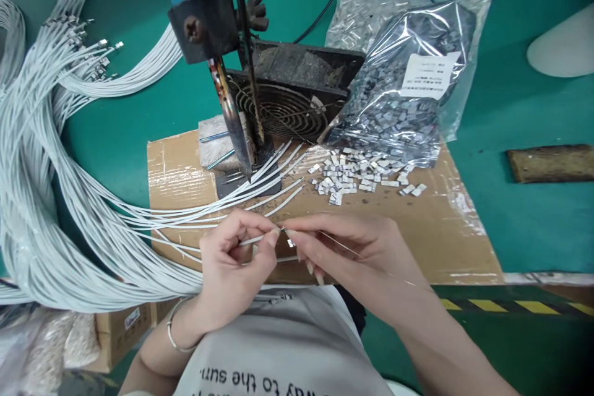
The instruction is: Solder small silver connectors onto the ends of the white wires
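My left hand [239, 266] is closed in a pinch on a white cable [251, 240] close to its tip. Thumb and forefinger of my right hand [346, 244] press together right at that tip, so the two hands nearly touch. From the right fingers a thin, pale wire [341, 245] trails back across the hand toward the wrist. Below the right thumb tip a tiny black-and-white piece [290, 242] shows; its kind is too small to tell. Ahead of the hands lie more loose white cables [278, 203] with their ends pointing right.
A soldering iron [232, 117] on a stand points down ahead of the left hand. Behind it is a black fan [278, 108]. Small metal pieces [346, 176] lie heaped on cardboard [445, 229], beside a filled plastic bag [403, 99]. Thick cable bundles [32, 198] cover the left side.
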Motion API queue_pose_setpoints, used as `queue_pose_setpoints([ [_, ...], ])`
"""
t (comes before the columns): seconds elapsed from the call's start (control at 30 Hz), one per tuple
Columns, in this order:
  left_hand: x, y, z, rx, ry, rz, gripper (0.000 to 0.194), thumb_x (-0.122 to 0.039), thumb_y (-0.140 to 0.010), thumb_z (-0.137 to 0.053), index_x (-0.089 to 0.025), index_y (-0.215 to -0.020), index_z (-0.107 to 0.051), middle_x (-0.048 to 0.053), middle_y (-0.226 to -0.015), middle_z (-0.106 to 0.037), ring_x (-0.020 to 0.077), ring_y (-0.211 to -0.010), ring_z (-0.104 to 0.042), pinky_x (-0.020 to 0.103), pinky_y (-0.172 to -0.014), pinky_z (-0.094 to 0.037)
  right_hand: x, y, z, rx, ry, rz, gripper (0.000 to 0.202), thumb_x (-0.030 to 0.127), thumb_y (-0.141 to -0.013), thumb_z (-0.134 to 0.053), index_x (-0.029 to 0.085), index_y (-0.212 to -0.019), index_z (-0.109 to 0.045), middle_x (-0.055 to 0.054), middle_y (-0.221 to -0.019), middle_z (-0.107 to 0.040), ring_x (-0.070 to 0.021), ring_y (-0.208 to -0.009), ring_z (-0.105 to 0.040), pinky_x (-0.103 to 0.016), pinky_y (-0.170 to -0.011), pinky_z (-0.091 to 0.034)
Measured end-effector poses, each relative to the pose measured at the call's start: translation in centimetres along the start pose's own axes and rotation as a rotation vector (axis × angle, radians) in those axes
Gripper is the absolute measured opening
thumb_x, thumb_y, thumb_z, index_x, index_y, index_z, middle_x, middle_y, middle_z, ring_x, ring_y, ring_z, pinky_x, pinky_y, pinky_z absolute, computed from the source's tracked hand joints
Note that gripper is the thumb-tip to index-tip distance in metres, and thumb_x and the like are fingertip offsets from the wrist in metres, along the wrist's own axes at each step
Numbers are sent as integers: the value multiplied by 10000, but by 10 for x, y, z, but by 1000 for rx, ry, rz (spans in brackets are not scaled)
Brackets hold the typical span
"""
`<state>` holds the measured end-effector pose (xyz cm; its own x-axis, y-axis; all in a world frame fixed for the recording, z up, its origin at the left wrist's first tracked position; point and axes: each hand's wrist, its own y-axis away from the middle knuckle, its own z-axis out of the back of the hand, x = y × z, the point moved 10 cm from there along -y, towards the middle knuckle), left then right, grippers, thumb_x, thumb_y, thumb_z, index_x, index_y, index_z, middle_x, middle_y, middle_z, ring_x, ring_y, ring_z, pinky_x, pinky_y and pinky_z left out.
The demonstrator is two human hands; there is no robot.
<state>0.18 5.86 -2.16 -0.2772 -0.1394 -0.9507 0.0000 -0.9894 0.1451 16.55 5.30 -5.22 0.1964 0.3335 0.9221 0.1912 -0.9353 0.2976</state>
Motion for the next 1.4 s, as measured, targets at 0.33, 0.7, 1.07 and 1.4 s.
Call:
queue_pose_setpoints([
  [0.33,5,1,-5,38,40,37,134,-78,-867,-770,-202,-817,-768,-26,-660,-716,76,-548,-563,133,-471,-379,26,1,4,-23,320,217,223,157,-953,-723,260,-819,-869,-3,-731,-783,-124,-623,-635,-227,-551,-471],
  [0.7,7,-4,0,27,140,106,142,-73,-860,-773,-199,-795,-774,-43,-613,-685,40,-473,-466,111,-419,-304,7,0,37,-168,8,107,106,252,-940,-846,323,-902,-914,6,-713,-760,-100,-539,-641,-199,-463,-526],
  [1.07,5,-9,5,-24,155,129,129,-102,-831,-790,-189,-746,-749,-56,-575,-636,46,-479,-476,112,-451,-369,3,4,6,-165,-10,232,163,190,-943,-819,319,-965,-916,1,-722,-740,-106,-537,-621,-224,-470,-481],
  [1.4,11,-10,3,3,159,153,122,-154,-874,-803,-189,-768,-756,-54,-586,-585,63,-507,-417,163,-460,-299,5,5,3,-191,-29,241,130,199,-933,-824,293,-944,-914,2,-701,-726,-101,-528,-618,-214,-464,-486],
])
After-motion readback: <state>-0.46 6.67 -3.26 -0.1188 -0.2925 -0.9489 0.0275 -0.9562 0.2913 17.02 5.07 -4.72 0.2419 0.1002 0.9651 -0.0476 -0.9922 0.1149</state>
